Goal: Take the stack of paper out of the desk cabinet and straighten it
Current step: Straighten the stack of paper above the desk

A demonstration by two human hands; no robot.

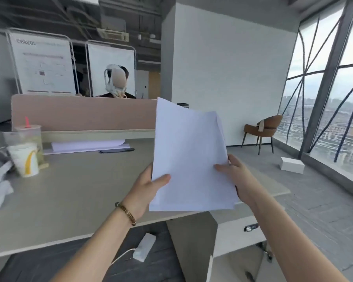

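A stack of white paper [189, 157] stands nearly upright in the air above the desk's right end, its sheets slightly fanned at the top and right edges. My left hand [149, 183] grips its lower left edge, thumb on the front. My right hand [235, 176] holds the lower right edge, fingers on the front. The desk cabinet [232, 235] sits below the desk's right end, its front with a metal handle [251, 227] showing under my right forearm.
The beige desk [75, 192] carries a paper cup [26, 160], a plastic cup [30, 137], a dark phone [117, 150] and white items at the left. A person sits behind the divider [84, 112]. A power strip [144, 247] lies on the floor. A brown chair [262, 129] stands by the window.
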